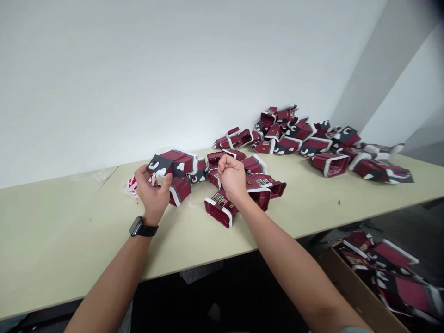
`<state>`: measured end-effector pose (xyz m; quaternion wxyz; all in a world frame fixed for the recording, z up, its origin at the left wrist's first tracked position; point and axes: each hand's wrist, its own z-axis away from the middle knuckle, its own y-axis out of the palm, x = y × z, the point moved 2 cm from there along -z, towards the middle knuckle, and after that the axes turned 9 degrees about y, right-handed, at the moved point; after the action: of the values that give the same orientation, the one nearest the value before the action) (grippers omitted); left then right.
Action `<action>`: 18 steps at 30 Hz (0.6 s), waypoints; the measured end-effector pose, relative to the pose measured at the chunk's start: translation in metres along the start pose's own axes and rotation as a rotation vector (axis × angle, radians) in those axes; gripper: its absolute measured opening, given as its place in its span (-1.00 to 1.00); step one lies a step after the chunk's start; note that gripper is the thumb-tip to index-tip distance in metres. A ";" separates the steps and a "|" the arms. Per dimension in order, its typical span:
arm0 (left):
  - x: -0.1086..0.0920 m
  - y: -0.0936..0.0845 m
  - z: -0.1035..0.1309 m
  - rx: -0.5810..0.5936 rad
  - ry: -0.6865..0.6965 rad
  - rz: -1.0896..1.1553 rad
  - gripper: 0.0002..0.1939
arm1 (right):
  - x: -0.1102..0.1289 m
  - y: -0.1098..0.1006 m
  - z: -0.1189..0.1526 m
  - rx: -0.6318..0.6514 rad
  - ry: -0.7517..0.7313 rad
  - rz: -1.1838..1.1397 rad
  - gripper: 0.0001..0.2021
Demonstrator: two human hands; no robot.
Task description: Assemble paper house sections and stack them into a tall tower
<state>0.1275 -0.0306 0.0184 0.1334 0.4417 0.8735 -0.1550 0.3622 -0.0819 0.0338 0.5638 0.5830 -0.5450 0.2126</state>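
Holding a red house [180,161] by its grey, white-patched roof with the left hand [152,192], closed partway around that end, thumb low and fingers behind. Lying atop or just above another red house [180,188], left of the middle of the table [69,231]; cannot tell if touching. Curling the right hand [231,178] nearly into a fist over a cluster of houses [255,181], on their sides, some with open, white-rimmed ends showing; cannot tell if pinching anything. Can see striped red-and-white stuff [132,186] in clear plastic just behind the left hand, and a black watch [138,226] on that wrist. Farther right, near the wall [138,69], can see a heap of similar houses [301,130]; below the table edge, more of them [391,256] in a cardboard box [342,277].
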 end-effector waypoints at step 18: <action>0.007 0.002 0.004 -0.002 0.028 0.028 -0.35 | 0.005 0.000 0.008 -0.036 -0.343 0.188 -0.96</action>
<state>0.1249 -0.0256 0.0121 0.1237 0.4560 0.8692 -0.1459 0.3607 -0.0913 0.0362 0.4509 0.5470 -0.6887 0.1520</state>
